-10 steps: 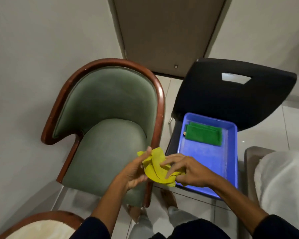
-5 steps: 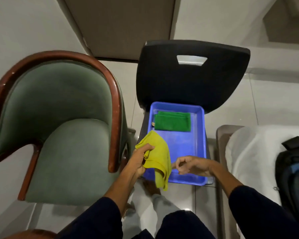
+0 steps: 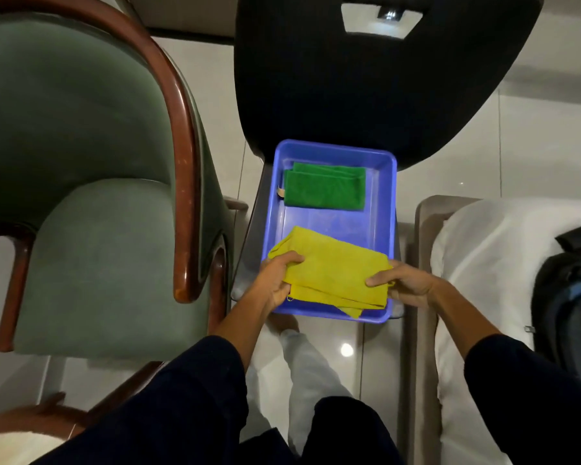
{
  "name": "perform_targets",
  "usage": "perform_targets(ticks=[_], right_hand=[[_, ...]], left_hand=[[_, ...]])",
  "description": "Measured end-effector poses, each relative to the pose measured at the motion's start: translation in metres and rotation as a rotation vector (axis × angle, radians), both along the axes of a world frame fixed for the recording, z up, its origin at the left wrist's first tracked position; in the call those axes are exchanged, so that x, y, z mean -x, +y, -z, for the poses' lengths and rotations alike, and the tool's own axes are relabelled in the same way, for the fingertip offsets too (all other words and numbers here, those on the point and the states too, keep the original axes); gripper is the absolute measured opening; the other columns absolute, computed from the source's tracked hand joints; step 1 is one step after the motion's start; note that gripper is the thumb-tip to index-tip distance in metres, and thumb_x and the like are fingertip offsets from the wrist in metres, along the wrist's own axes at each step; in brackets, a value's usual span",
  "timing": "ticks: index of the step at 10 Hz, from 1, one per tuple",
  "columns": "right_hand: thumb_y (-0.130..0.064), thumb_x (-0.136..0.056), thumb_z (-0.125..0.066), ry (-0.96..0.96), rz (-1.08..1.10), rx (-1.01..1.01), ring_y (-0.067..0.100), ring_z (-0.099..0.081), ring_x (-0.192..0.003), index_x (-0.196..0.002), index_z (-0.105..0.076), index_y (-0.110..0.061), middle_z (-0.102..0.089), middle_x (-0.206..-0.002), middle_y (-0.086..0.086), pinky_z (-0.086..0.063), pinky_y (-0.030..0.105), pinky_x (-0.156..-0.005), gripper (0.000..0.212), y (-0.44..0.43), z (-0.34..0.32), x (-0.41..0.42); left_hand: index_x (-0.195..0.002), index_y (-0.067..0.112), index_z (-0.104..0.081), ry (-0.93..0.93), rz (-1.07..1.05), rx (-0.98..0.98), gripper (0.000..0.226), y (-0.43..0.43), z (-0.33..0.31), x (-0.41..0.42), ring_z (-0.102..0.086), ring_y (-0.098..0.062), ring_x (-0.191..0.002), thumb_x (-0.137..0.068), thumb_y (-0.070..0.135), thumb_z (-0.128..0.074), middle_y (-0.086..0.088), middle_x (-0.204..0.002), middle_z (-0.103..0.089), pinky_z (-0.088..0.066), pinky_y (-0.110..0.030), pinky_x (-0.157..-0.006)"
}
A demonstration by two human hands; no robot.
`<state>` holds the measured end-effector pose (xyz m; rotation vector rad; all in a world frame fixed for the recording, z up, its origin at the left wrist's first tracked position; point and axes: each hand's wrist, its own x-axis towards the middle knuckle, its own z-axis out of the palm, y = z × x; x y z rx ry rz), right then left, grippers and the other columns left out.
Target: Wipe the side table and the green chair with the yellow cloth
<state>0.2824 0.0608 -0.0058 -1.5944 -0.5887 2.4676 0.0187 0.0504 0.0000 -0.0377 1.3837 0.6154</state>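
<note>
The yellow cloth (image 3: 332,268) sits folded into a rough rectangle at the lower middle of the frame, held between both hands over the near end of a blue tray (image 3: 381,209). The left hand (image 3: 275,280) grips the cloth's left edge, thumb on top and fingers curled under it. The right hand (image 3: 405,285) pinches the right edge, its thumb lying flat on the fabric and the other fingers tucked behind. A loose corner of the cloth hangs down over the tray's near rim. Whether the cloth's underside touches the tray floor cannot be told.

Inside the tray, at its far end, lies a green cloth (image 3: 324,191), folded flat and well apart from the yellow one, with a bare strip of blue floor between them. A small tan scrap shows at the green cloth's left edge.

The tray rests on the seat of a black chair (image 3: 366,78), whose back with a cut-out handle fills the upper middle of the frame. The green chair (image 3: 91,263), with its brown wooden frame, takes up the left side, just beside the tray. At the right edge, a white sheet (image 3: 483,250) covers a piece of furniture, with a dark bag (image 3: 571,286) on it. Dark sleeves cover both forearms at the bottom.
</note>
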Motion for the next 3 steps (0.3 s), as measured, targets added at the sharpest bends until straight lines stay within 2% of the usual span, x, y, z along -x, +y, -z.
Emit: perform_targets(ticks=[1, 2, 3], right_hand=[[-0.007, -0.075, -0.079, -0.364, 0.055, -0.065, 0.025, -0.072, -0.092, -0.121, -0.063, -0.002, -0.074, -0.111, 0.012, -0.063, 0.039, -0.076, 0.049, -0.001, 0.021, 0.005], [-0.010, -0.079, -0.079, -0.689, -0.211, -0.178, 0.027, -0.069, -0.083, -0.104, -0.065, -0.003, -0.071, -0.102, 0.018, -0.062, 0.042, -0.074, 0.029, -0.004, 0.034, 0.021], [-0.019, -0.087, -0.066, -1.084, -0.833, -0.391, 0.030, -0.067, -0.108, -0.112, -0.068, -0.007, -0.070, -0.117, 0.017, -0.054, 0.037, -0.090, 0.028, -0.020, 0.030, 0.043]], left_hand=[[-0.127, -0.001, -0.057, 0.235, 0.216, -0.013, 0.043, -0.014, 0.020, 0.000, -0.066, -0.030, -0.084, -0.085, 0.000, -0.067, -0.027, -0.130, -0.063, -0.060, -0.034, -0.067], [-0.139, 0.004, -0.047, 0.516, 0.542, -0.086, 0.056, -0.018, 0.016, 0.008, -0.063, -0.035, -0.109, -0.087, 0.006, -0.064, -0.023, -0.138, -0.057, -0.054, -0.040, -0.086], [-0.150, 0.013, -0.035, 0.914, 0.858, -0.384, 0.064, -0.038, -0.010, 0.032, -0.050, -0.030, -0.131, -0.090, 0.016, -0.056, -0.014, -0.145, -0.047, -0.041, -0.040, -0.107]])
